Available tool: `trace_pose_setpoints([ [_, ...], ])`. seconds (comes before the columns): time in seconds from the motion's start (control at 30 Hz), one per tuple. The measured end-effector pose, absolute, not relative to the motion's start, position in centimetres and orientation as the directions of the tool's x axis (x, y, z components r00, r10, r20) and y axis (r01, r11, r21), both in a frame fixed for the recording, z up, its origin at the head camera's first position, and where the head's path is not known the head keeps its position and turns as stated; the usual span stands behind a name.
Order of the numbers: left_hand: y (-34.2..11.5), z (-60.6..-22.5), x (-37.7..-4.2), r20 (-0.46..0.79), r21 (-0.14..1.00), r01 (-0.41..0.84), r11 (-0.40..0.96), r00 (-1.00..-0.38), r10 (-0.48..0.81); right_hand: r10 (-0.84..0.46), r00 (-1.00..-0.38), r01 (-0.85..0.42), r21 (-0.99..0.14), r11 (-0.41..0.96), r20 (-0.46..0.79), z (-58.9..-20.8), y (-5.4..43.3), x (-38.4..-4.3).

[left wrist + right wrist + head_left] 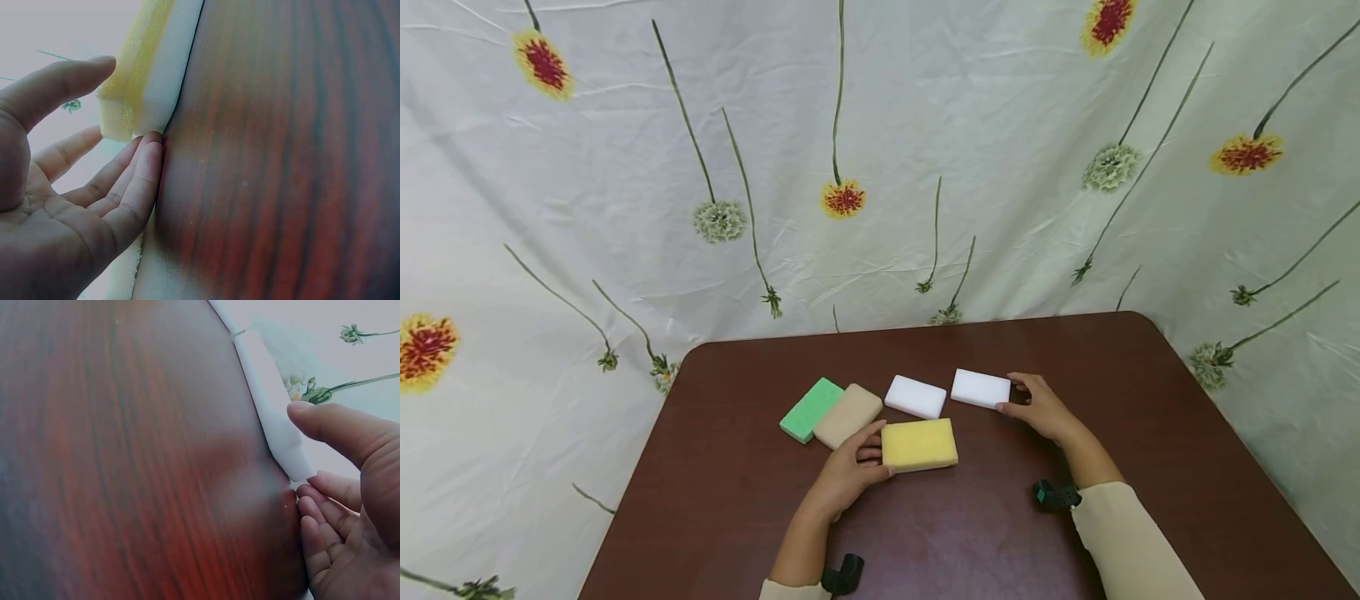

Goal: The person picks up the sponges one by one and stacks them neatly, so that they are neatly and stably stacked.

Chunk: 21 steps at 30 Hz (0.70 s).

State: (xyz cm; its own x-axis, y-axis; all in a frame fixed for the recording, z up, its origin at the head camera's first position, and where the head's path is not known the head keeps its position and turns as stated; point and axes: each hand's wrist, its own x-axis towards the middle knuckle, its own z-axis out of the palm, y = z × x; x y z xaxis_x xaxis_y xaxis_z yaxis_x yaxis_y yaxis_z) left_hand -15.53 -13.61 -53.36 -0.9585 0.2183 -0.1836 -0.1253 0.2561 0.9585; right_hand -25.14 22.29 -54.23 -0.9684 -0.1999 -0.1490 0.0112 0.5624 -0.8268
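My left hand spreads round the left end of a yellow sponge, fingertips along its short side and thumb at the near corner. A white layer shows beneath the yellow in the left wrist view. At the right, my right hand reaches the right end of a white sponge block. Its thumb overlaps the near corner, and the index finger lies at the end in the right wrist view. Both hands have fairly straight, relaxed fingers. Another white block lies between, just behind the yellow sponge.
Left of the white blocks, a beige sponge overlaps a green sponge. Everything lies on a dark red-brown table with rounded corners. Behind it hangs a pale flowered cloth. Each wrist wears a dark band.
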Motion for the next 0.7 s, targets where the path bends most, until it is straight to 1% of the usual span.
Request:
trace_pose_setpoints([
  [0.2,-13.57,-53.32,-15.43,-0.178,0.96,-0.12,0.255,-0.96,0.218,-0.207,-0.969,-0.001,-0.836,0.549,-0.135,-54.4,22.41,-25.25],
  [0.7,-13.48,-53.37,-15.36,-0.186,0.955,-0.129,0.268,-0.962,0.2,-0.189,-0.97,0.032,-0.846,0.532,-0.155,-54.6,22.46,-25.07],
])
